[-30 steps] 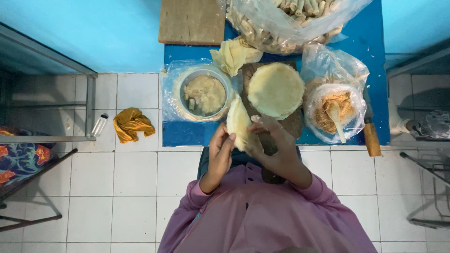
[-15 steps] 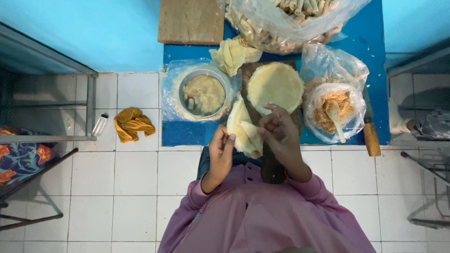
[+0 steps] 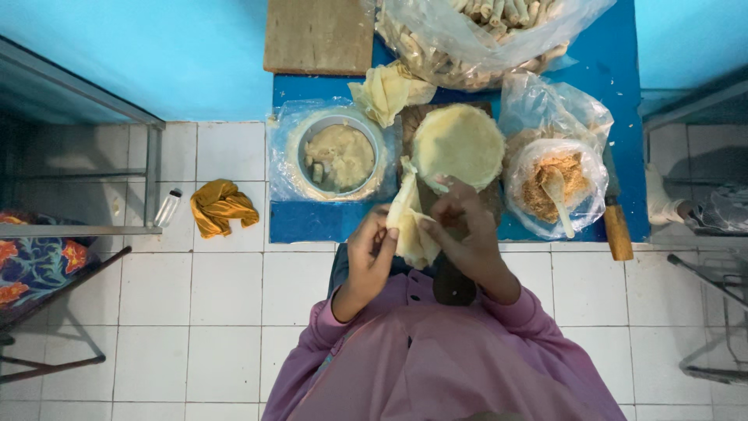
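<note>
Head view: left hand (image 3: 372, 253) and right hand (image 3: 461, 226) pinch a folded pale wrapper (image 3: 411, 226) at frame centre. Wrapper's inner face hidden. Bag of rolls (image 3: 483, 39) cut off at top edge.

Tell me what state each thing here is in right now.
Wrapper sheet: folded, pinched by both hands.
Left hand: gripping the sheet.
Right hand: gripping the sheet.
Wrapper stack: flat, uncovered.
Metal bowl: holds pale paste.
Filling bowl: spoon inside.
Big bag: full of rolls.
</note>
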